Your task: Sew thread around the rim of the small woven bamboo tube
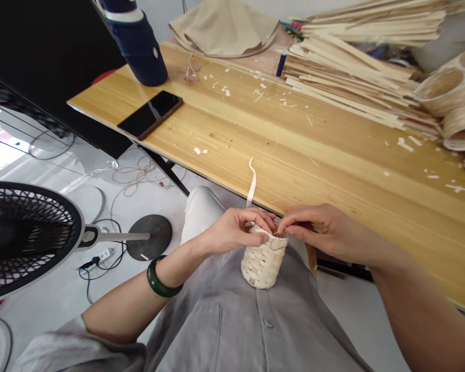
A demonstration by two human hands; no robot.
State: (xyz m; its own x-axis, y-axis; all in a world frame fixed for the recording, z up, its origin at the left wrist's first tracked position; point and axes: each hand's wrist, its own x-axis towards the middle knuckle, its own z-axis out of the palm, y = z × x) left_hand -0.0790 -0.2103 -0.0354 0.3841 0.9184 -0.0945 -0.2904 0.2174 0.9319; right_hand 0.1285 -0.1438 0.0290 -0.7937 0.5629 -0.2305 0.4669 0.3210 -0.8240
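Note:
A small woven basket (264, 263) of pale wood strips rests against my lap, its rim facing up. My left hand (245, 226) is closed on the rim, thumb outside and fingers over the top. From behind that hand a pale strip (252, 181) sticks up past the table edge. My right hand (318, 225) pinches at the right side of the rim; what lies between its fingertips is too small to make out. A thin dark thread (278, 246) hangs in a loop on the basket's outer wall just under the rim.
Beyond my lap runs a wooden table (232, 134) with scattered wood scraps. A phone (151, 114) and a dark blue bottle (141, 49) are at its left end. Wood strips (352, 77) and woven baskets (445, 90) lie at right. A fan (27, 240) stands left.

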